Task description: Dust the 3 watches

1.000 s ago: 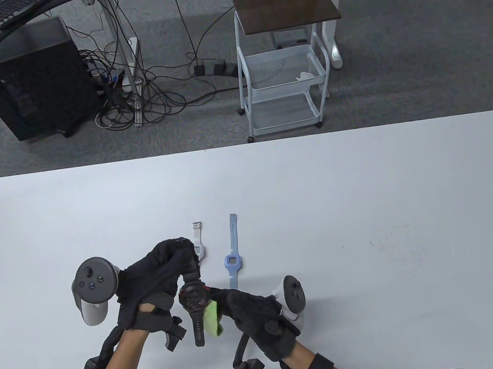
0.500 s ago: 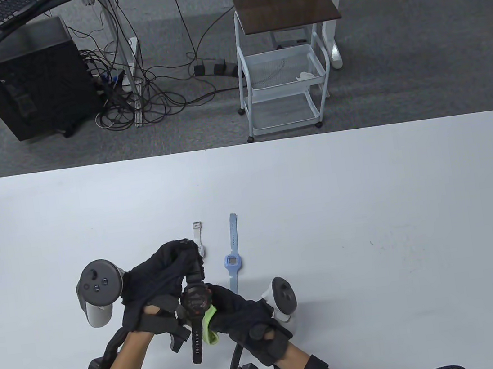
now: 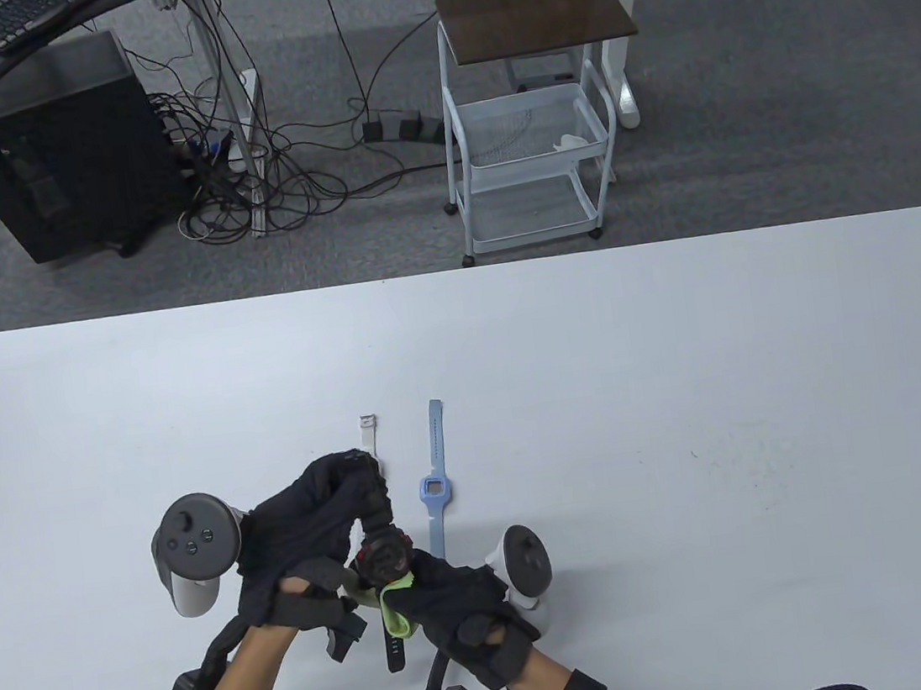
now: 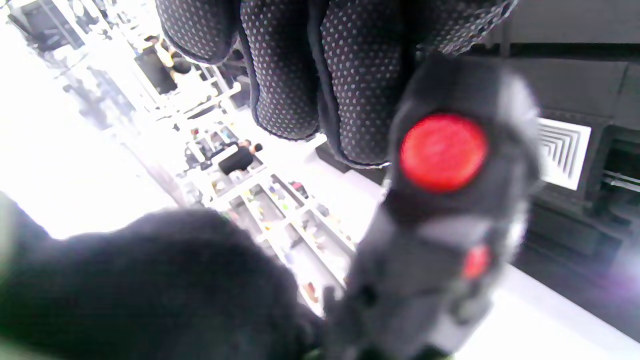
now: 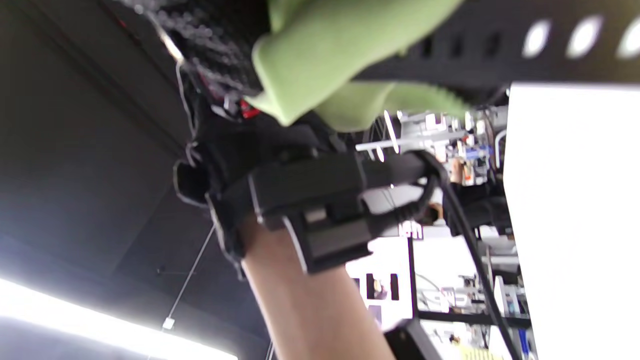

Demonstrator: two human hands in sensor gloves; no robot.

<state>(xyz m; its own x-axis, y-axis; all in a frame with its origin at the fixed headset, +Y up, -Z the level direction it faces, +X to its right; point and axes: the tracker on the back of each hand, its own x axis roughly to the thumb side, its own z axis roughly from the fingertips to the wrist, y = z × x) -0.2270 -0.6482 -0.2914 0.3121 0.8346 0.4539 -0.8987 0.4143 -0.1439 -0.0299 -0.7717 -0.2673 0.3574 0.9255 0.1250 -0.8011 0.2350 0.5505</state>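
A black watch (image 3: pixel 385 560) with red details is held above the table near its front edge. My left hand (image 3: pixel 336 497) grips its upper strap, fingers curled round it. The lower strap (image 3: pixel 395 650) hangs free toward me. My right hand (image 3: pixel 442 589) pinches a green cloth (image 3: pixel 395 609) against the watch case from the right. In the left wrist view the watch (image 4: pixel 445 200) shows blurred, with a round red button, under my gloved fingers (image 4: pixel 320 65). The right wrist view shows the cloth (image 5: pixel 345 55) wrapped on the perforated strap (image 5: pixel 500 45). A white watch (image 3: pixel 369 440) and a light blue watch (image 3: pixel 435 484) lie flat behind my hands.
The white table (image 3: pixel 686 383) stretches wide to the right and back. Beyond its far edge stand a white wire cart (image 3: pixel 533 157), a black computer tower (image 3: pixel 58 152) and tangled cables (image 3: pixel 261 185) on the floor.
Both hands shifted slightly right and closer together. The watch tilted, its lower strap swinging right, and the right hand drew the cloth in tighter against the case.
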